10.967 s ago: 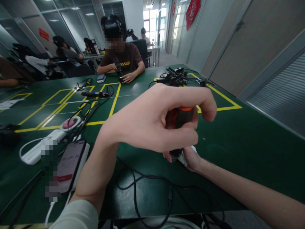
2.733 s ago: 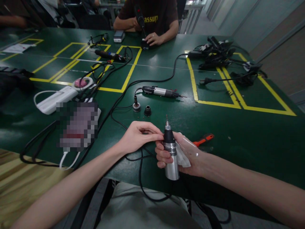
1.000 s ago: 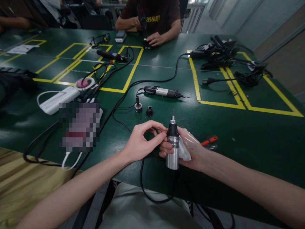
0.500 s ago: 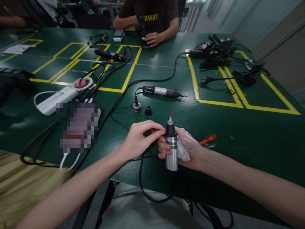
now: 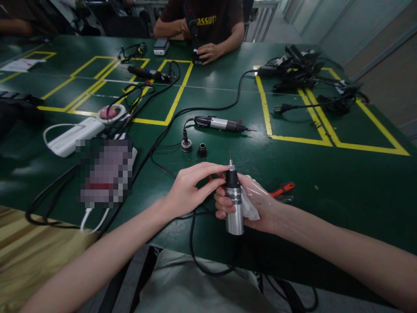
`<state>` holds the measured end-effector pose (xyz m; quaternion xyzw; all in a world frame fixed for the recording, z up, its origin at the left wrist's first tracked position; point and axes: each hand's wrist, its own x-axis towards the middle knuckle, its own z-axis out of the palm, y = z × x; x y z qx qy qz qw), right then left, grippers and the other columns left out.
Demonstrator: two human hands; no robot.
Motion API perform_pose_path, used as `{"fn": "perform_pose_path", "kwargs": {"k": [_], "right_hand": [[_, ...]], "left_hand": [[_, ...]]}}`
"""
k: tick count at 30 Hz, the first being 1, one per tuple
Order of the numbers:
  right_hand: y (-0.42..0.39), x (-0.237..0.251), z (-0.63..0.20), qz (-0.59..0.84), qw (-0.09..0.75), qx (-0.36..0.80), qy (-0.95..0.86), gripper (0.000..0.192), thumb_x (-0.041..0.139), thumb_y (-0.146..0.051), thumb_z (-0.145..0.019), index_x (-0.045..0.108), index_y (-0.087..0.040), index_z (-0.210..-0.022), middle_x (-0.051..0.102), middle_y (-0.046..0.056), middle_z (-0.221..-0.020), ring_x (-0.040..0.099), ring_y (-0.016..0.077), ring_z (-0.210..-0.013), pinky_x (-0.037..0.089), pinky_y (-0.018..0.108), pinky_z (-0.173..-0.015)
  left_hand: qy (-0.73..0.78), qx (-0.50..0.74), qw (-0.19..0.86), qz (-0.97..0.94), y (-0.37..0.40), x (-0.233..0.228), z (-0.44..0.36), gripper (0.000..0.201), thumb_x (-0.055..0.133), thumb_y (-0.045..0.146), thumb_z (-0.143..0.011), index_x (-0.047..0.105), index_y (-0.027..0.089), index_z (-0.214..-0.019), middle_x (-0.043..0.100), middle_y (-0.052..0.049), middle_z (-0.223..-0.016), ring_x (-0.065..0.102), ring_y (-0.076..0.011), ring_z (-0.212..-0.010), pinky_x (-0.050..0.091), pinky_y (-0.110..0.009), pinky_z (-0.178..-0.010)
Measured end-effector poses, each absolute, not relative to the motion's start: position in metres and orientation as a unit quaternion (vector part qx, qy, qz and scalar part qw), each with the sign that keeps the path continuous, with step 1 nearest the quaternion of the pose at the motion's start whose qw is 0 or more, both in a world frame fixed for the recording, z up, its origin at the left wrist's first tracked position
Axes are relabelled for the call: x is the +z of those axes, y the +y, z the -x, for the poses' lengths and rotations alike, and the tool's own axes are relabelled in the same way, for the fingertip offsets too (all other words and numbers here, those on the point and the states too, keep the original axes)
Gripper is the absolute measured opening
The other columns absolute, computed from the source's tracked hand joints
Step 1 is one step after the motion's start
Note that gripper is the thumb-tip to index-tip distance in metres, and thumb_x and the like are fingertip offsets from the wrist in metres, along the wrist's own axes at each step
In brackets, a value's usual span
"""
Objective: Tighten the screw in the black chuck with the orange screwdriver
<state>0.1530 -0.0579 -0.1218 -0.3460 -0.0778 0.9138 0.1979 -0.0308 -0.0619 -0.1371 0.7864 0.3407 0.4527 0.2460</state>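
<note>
Upright in my right hand (image 5: 256,198) is a silver electric screwdriver (image 5: 234,213) with a black cone nose and a slim metal tip. Fingers wrap round its middle, and a white tissue (image 5: 250,206) with clear film is pressed against the palm. My left hand (image 5: 192,184) reaches in from the left. Its index fingertip is at the metal collar below the tip, its thumb lower by the black cone, with a gap between them. Beyond the hands stand a round metal part with a stem (image 5: 186,142) and a black cone-shaped cap (image 5: 202,150).
Another electric screwdriver (image 5: 223,124) lies farther back. An orange-handled tool (image 5: 283,189) is right of my hand. A power strip (image 5: 76,137), a phone (image 5: 107,169) and black cables fill the left. Tangled black equipment (image 5: 299,69) lies back right. Across the table a person (image 5: 208,26) works.
My left index finger has lifted from the black cone, where it met the thumb, up to the metal collar. The right hand keeps its hold on the screwdriver.
</note>
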Motion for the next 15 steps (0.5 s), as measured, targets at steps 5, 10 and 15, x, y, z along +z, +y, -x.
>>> {"fn": "perform_pose_path", "kwargs": {"k": [5,10,15], "right_hand": [[-0.0578,-0.1205,-0.1529,0.362,0.189,0.909,-0.080,0.071,0.030,-0.046,-0.115,0.066,-0.012,-0.063,0.055,0.002,-0.047,0.048,0.0111,-0.041,0.050,0.026,-0.055],[-0.0575,-0.1211,-0.1531,0.351,0.190,0.913,-0.084,0.070,0.034,-0.049,-0.114,0.066,-0.013,-0.063,0.056,0.001,-0.048,0.050,0.0112,-0.041,0.048,0.026,-0.056],[-0.0593,-0.1223,-0.1525,0.348,0.191,0.914,-0.087,0.066,0.038,-0.047,-0.113,0.065,-0.014,-0.063,0.056,0.000,-0.048,0.050,0.0112,-0.041,0.047,0.026,-0.055]], "left_hand": [[0.324,0.462,0.226,-0.794,-0.0621,-0.1367,0.0301,0.019,0.066,0.014,-0.097,0.072,0.015,-0.115,0.080,-0.008,-0.114,0.076,-0.0114,-0.106,0.063,-0.022,-0.094],[0.324,0.450,0.216,-0.804,-0.0628,-0.1363,0.0294,0.022,0.062,0.014,-0.099,0.070,0.016,-0.119,0.078,-0.009,-0.116,0.075,-0.0135,-0.110,0.063,-0.026,-0.099],[0.338,0.451,0.194,-0.803,-0.0658,-0.1387,0.0266,0.025,0.052,0.006,-0.100,0.069,0.014,-0.116,0.077,-0.009,-0.112,0.074,-0.0125,-0.106,0.062,-0.025,-0.096]]}}
